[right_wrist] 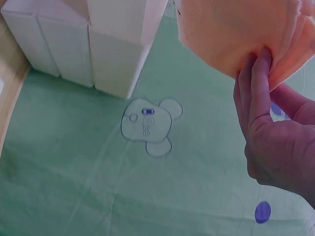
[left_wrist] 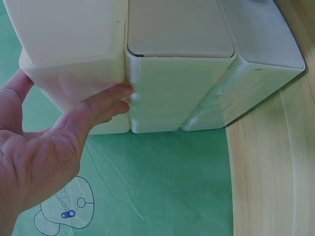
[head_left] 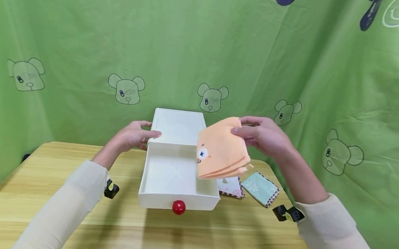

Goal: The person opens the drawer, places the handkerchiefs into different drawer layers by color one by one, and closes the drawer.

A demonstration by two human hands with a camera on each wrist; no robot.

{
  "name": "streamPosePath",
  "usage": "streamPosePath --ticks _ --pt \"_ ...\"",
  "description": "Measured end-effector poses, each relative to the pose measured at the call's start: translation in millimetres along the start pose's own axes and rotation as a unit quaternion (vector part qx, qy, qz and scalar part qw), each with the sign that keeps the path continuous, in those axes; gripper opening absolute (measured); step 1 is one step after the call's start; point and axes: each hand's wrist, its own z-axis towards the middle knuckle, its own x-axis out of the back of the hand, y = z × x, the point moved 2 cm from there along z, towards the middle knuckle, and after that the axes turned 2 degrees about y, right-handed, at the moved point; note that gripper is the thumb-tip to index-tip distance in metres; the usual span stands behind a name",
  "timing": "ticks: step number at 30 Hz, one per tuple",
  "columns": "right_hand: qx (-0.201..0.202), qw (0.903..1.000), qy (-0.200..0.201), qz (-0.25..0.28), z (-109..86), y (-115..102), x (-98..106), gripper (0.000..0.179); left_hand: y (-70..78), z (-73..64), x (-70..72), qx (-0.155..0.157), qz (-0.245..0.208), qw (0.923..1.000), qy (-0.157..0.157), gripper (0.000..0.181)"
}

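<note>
A white drawer cabinet (head_left: 178, 127) stands on the table, its top drawer (head_left: 169, 172) pulled out towards me, with a red ball knob (head_left: 178, 207) on the front. My left hand (head_left: 135, 136) rests against the cabinet's left side, thumb on its top; in the left wrist view the fingers (left_wrist: 106, 101) lie fairly straight along that side. Above the drawer's right side hangs a folded peach towel (head_left: 222, 147) with a small embroidered face. My right hand (head_left: 265, 136) pinches the towel's upper right edge between thumb and fingers. The towel hides part of the drawer's inside.
Right of the drawer, a pale patterned cloth (head_left: 231, 186) lies on the wooden table (head_left: 88, 209), partly hidden. Beside it is a mint folded cloth (head_left: 260, 189) with a checked edge. A green curtain (head_left: 177, 43) with bear drawings surrounds the table's back and sides.
</note>
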Motion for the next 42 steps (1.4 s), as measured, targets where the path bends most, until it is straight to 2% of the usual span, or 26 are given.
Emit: streamPosePath --ticks 14,19,28,42 --pt "-0.005 0.9982 -0.044 0.041 20.1 8.2 -53.7 0.043 -1.6 1.2 -0.5 -0.002 0.007 1.0 0.005 0.09" --pt "-0.01 0.9965 -0.05 0.067 25.9 13.0 -65.4 0.041 -1.5 2.2 -1.3 0.002 0.004 1.0 -0.003 0.091" --pt "-0.011 0.9929 -0.069 0.096 30.8 20.1 -80.4 0.04 -1.3 2.5 0.9 0.004 0.017 0.9998 0.004 0.093" --pt "-0.033 0.9916 -0.036 0.12 38.9 38.9 -100.4 0.033 -1.6 2.2 0.4 0.002 0.011 0.9999 0.002 0.09"
